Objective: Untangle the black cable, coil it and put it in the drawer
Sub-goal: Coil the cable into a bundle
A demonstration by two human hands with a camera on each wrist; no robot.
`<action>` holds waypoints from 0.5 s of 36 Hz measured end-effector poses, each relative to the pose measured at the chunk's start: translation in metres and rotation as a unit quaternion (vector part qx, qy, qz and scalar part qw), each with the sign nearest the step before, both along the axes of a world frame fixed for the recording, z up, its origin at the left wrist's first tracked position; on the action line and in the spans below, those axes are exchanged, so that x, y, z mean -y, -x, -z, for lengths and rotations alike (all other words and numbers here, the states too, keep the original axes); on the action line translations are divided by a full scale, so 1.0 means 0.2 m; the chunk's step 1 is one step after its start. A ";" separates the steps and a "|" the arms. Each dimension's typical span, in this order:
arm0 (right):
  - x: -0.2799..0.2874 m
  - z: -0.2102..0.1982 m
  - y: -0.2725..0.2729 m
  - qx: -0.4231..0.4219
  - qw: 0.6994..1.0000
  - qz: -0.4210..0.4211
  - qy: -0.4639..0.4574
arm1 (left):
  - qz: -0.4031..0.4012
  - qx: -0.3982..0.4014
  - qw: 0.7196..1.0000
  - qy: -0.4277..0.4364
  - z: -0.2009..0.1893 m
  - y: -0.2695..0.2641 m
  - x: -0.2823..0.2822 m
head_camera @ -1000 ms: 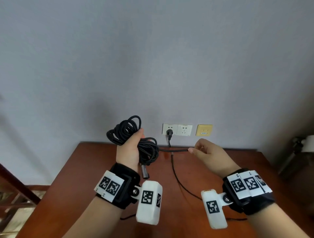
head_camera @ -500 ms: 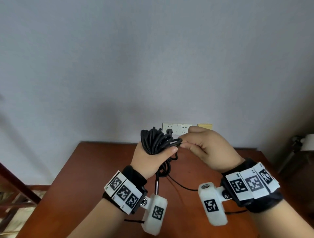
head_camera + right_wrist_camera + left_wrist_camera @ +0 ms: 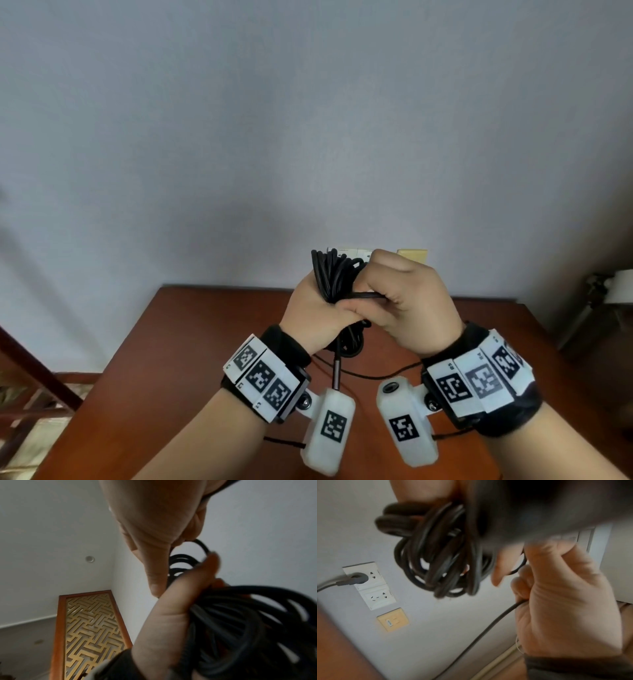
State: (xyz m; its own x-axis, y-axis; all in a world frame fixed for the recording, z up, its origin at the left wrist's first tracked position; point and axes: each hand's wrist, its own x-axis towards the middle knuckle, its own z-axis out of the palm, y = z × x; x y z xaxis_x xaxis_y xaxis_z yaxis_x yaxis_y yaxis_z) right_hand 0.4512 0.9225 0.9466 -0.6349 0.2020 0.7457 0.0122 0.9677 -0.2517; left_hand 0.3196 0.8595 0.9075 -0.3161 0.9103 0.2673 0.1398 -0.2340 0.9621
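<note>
The black cable (image 3: 334, 274) is gathered into a bundle of several loops, held upright above the wooden table (image 3: 191, 346). My left hand (image 3: 317, 313) grips the bundle (image 3: 440, 555) around its middle, thumb across the front. My right hand (image 3: 404, 301) is pressed against the left, fingers curled round a strand (image 3: 363, 295) of the cable that crosses the bundle. In the left wrist view a free length of cable (image 3: 479, 638) trails down from my right hand (image 3: 565, 601). A metal-tipped end (image 3: 337, 373) hangs below the left hand. In the right wrist view the loops (image 3: 240, 622) fill the lower right. No drawer is in view.
White wall sockets (image 3: 373, 586) with a grey plug (image 3: 353, 580) and a yellow plate (image 3: 393, 619) sit on the wall behind the table. A thin cable (image 3: 376, 375) lies on the tabletop. A wooden lattice panel (image 3: 89, 628) and dark furniture (image 3: 609, 308) stand at the sides.
My right hand, first apart and holding the cable out straight, came in to the left hand. The bundle turned upright and moved to the centre, with the strand now drawn across it.
</note>
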 end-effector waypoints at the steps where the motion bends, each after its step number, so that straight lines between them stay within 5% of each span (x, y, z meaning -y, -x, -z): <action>1: 0.01 0.00 0.01 0.012 1.000 -0.005 -0.010 | -0.014 -0.006 1.000 -0.001 0.00 -0.01 0.00; 7: -0.04 -0.01 -0.04 0.016 0.998 0.013 0.067 | -0.025 0.076 0.997 0.022 0.04 0.01 0.01; 13: -0.15 0.07 -0.16 -0.027 0.972 0.055 0.227 | -0.030 0.304 0.949 0.071 0.05 0.14 0.02; 18: -0.16 0.15 -0.11 -0.061 0.952 0.067 0.291 | 0.012 0.336 0.939 0.075 0.03 0.12 0.03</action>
